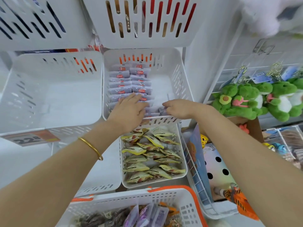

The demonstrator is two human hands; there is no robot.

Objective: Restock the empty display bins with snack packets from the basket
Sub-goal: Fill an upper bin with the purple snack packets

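Note:
A white display bin (178,76) in the middle row holds two rows of purple snack packets (129,82). My left hand (129,110) lies flat on the front packets, fingers straight. My right hand (177,108) pinches a purple packet (162,110) at the bin's front edge. The bin to the left (49,95) holds nothing. At the bottom, the white basket with orange handles (164,202) contains purple and brown snack packets (147,215).
A lower bin (182,149) is full of yellow packets. Upper bins (144,22) hang above. Green plush toys (255,100) hang at right, above a wire basket (196,185) of goods. A price tag (31,139) sits at the left.

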